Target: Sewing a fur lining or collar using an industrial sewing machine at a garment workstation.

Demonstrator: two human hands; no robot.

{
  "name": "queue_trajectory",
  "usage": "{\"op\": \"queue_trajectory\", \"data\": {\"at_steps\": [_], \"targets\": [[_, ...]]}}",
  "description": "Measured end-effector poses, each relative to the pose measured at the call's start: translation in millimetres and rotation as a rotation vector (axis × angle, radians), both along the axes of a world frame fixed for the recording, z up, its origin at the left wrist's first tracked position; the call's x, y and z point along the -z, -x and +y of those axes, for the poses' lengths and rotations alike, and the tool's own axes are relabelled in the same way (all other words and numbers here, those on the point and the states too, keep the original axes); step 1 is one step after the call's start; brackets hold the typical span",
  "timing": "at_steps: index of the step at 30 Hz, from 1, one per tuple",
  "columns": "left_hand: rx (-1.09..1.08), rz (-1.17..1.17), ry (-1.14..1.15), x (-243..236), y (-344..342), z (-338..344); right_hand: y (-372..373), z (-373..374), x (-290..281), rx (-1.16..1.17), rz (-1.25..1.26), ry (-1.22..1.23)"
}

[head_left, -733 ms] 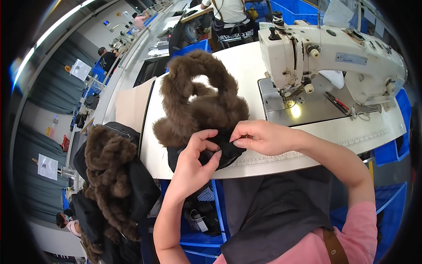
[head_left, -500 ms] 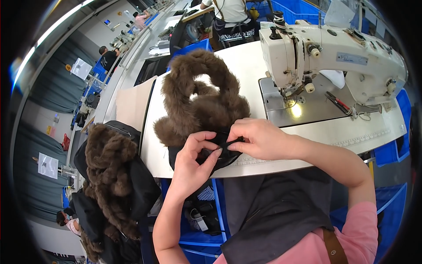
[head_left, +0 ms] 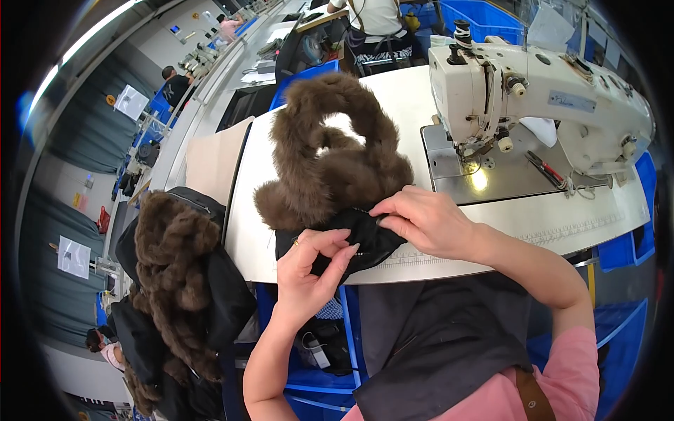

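A brown fur bag (head_left: 354,175) with a looped fur handle stands on the white sewing table. From its near side a black fabric piece (head_left: 368,242), with zipper teeth along its edges, spreads toward me. My left hand (head_left: 312,263) pinches the near left part of this fabric between thumb and fingers, a ring on one finger. At the fabric's upper right edge, my right hand (head_left: 430,223) has thumb and forefinger closed on it. The fingertips hide exactly how much cloth each hand grips.
A white sewing machine (head_left: 533,91) with its lamp lit stands at the right. Red-handled snips (head_left: 544,168) lie on its metal plate. A ruler strip (head_left: 562,228) runs along the near table edge. More fur-and-black pieces (head_left: 179,259) are heaped at the left. Several people sit farther off.
My hands have moved apart, the right one rightward and slightly up. The black fabric is spread wider between them. The view has shifted a little.
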State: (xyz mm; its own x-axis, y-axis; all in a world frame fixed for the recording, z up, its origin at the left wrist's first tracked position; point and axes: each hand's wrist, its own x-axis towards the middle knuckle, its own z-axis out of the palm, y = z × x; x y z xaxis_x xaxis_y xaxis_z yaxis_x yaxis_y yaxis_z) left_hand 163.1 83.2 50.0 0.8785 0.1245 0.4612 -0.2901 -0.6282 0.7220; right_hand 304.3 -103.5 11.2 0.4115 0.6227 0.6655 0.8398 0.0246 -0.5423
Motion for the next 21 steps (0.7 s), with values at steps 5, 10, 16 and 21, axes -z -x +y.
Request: {"op": "queue_trajectory", "data": {"at_steps": [5,10,16,21], "targets": [[0.021,-0.057,-0.07,0.1,-2.8,0.2,-2.1,-7.9,-15.4,-0.199,0.222,0.097],[-0.018,-0.014,-0.098,-9.0,-7.4,-5.3,0.5,-6.7,-7.9,-0.183,-0.03,-0.029],[0.026,-0.098,-0.293,-9.5,-8.7,-10.6,0.5,-12.0,5.4,0.077,-0.356,-0.065],[0.064,-0.146,-0.494,-8.4,-9.3,-13.2,-4.6,-13.8,16.4,0.042,-0.38,-0.11]]}}
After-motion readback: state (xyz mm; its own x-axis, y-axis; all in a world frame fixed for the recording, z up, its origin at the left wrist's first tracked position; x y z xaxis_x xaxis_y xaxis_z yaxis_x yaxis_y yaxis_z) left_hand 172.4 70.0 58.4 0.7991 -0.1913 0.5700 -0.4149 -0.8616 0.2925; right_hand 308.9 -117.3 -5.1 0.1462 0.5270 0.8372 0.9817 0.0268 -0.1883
